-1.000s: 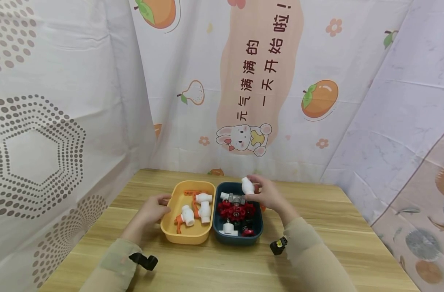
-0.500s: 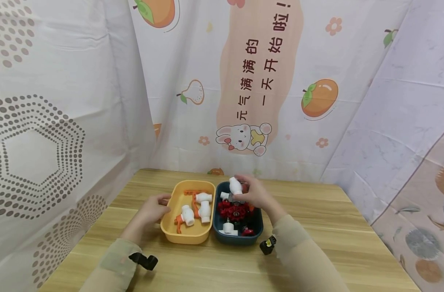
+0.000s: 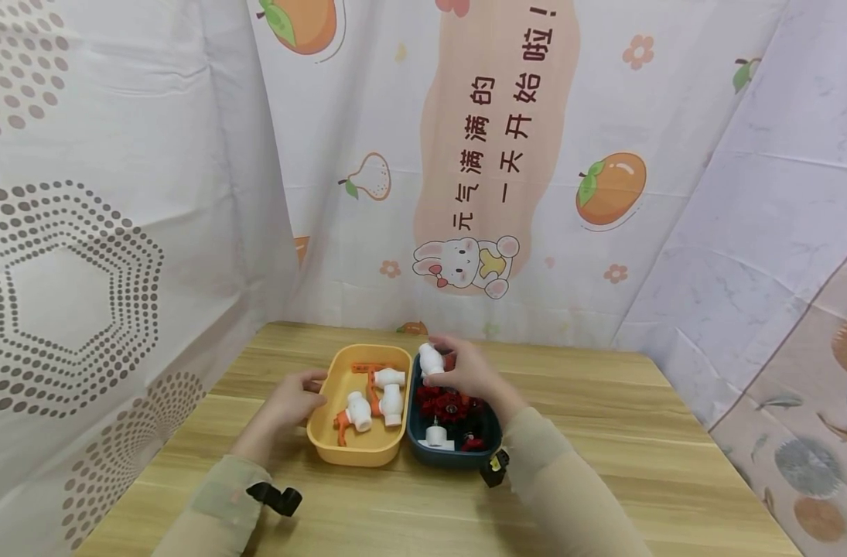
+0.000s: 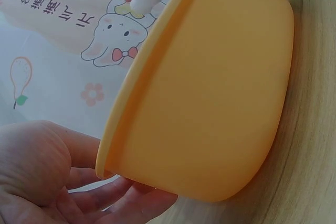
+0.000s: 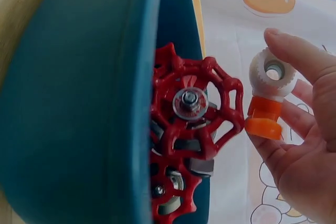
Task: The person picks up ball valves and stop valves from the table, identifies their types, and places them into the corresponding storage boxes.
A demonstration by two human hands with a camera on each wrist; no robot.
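Note:
In the head view my right hand (image 3: 465, 370) pinches a white ball valve (image 3: 432, 360) between thumb and fingers, over the far left part of the blue bin (image 3: 412, 441). Its orange handle (image 5: 264, 119) shows in the right wrist view. My left hand (image 3: 294, 398) grips the left rim of the yellow bin (image 3: 353, 456); in the left wrist view its fingers (image 4: 142, 203) lie beneath the rim and the thumb goes behind it. Inside the yellow bin lie several white valves, among them one near the front (image 3: 358, 411), with orange handles.
The blue bin stands against the yellow one's right side. It holds valves with red handwheels (image 5: 190, 103) and a white tee-shaped valve (image 3: 435, 437). Both bins sit on a wooden table (image 3: 423, 510), with a printed curtain (image 3: 367, 255) behind its far edge.
My right hand has moved left with the white ball valve, from the far right side of the blue bin toward the yellow bin. The left hand stays at the yellow bin's rim.

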